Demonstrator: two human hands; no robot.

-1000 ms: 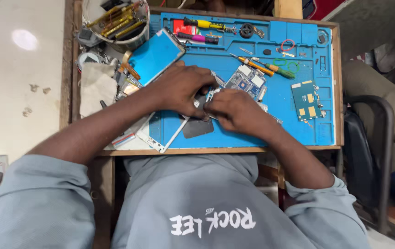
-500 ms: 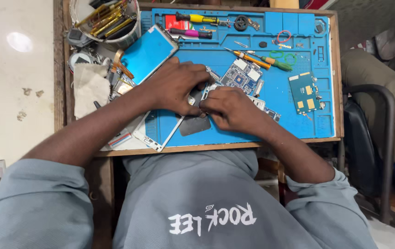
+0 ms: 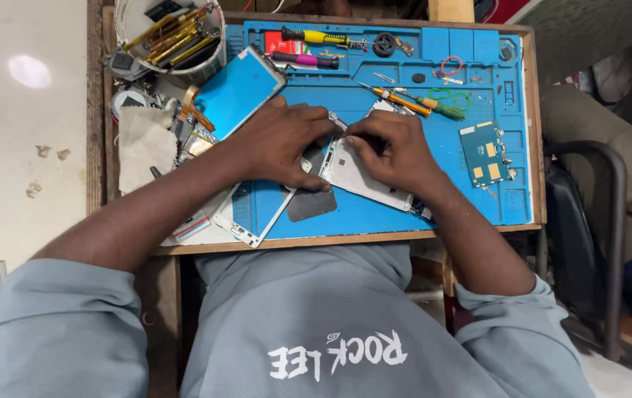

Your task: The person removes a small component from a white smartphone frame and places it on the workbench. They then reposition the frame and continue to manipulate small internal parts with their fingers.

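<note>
Both my hands rest on a white phone back cover [image 3: 360, 177] lying on the blue work mat [image 3: 375, 214]. My left hand [image 3: 283, 144] presses on its left edge, fingers bent over the top. My right hand [image 3: 393, 147] grips its upper right part, fingertips meeting the left hand's near a small metal part. A dark grey flat piece [image 3: 312, 205] lies under the cover's lower left corner. A blue circuit board [image 3: 485, 153] lies on the mat, right of my right hand.
A phone screen with blue film [image 3: 238, 90] lies tilted at upper left. A white phone frame [image 3: 246, 221] sits at the table's front edge. Screwdrivers [image 3: 404, 99] and a yellow-handled tool [image 3: 316, 35] lie at the back. A white tub of tools [image 3: 172, 33] stands at far left.
The phone now shows its white back instead of its inner circuit parts. Both hands have shifted right and up in view and closed together over its top edge.
</note>
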